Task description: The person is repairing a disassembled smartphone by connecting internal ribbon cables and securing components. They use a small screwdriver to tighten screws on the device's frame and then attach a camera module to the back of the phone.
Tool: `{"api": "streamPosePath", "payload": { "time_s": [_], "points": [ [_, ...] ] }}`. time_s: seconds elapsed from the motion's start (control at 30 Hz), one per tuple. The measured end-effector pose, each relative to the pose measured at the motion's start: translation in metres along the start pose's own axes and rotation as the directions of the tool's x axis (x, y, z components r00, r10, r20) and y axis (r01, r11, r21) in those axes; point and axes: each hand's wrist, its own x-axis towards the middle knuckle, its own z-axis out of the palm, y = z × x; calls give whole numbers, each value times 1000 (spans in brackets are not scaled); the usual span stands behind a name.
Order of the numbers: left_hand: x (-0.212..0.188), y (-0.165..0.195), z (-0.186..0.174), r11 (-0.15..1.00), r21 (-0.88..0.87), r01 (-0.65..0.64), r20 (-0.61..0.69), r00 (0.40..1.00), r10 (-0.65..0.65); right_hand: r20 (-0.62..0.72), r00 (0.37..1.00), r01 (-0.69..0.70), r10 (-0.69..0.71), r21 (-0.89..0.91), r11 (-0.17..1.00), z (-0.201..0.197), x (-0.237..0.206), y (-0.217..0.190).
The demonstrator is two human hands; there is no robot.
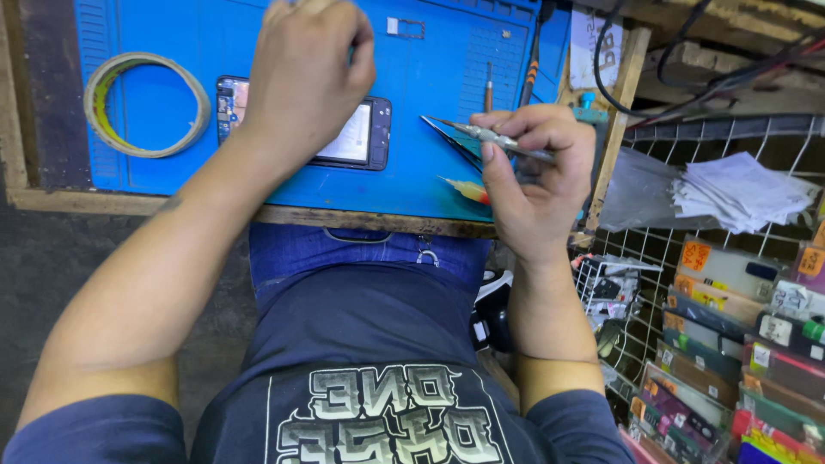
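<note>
Two hands work above a blue mat (447,69). The right hand (533,167) pinches tweezers (490,137), tips aimed left toward the opened phone (357,137), ready for fine picking. Farther off, the left hand (301,77) curls down over the phone, which lies lengthwise left to right; I cannot tell what it holds.

We hold tweezers (490,135) in our right hand (537,185). Our left hand (305,77) rests over the opened phone (357,137) on the blue mat (258,34).
</note>
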Motion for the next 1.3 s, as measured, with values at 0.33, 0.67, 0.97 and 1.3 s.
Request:
{"api": "streamPosePath", "payload": {
  "time_s": [0.33, 0.67, 0.97, 1.3],
  "points": [
    [-63, 18, -10, 527, -643, 555, 477, 829, -291, -8, 993, -112, 119, 277, 954, 6, -18, 12],
    [-84, 18, 3, 251, -737, 627, 564, 776, -281, -75, 996, -18, 37, 246, 969, 17, -27, 8],
    [-85, 21, 5, 216, -747, 628, 566, 773, -287, -27, 999, 45, -41, 155, 987, 24, -23, 8],
    [-84, 24, 4, 275, -712, 646, 570, 760, -311, 5, 989, 144, -145, 75, 987, 26, -18, 3]
  ]
}}
